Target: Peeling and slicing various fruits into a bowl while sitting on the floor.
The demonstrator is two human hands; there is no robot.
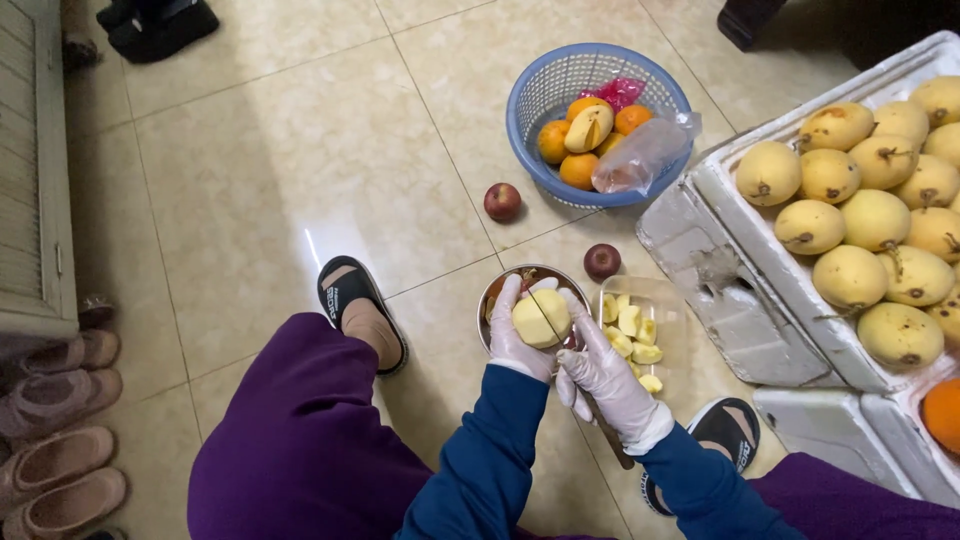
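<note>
Gloved left hand (pixel 519 338) around peeled apple (pixel 541 318)

We see thin white glossy gloves on the left hand (pixel 518 335) and right hand (pixel 605 375), a shiny metal bowl (pixel 497 288), a clear plastic tray (pixel 668 315), a blue plastic mesh basket (pixel 545 95), rough white foam boxes (pixel 720 250) and glossy floor tiles (pixel 300 170).
</note>
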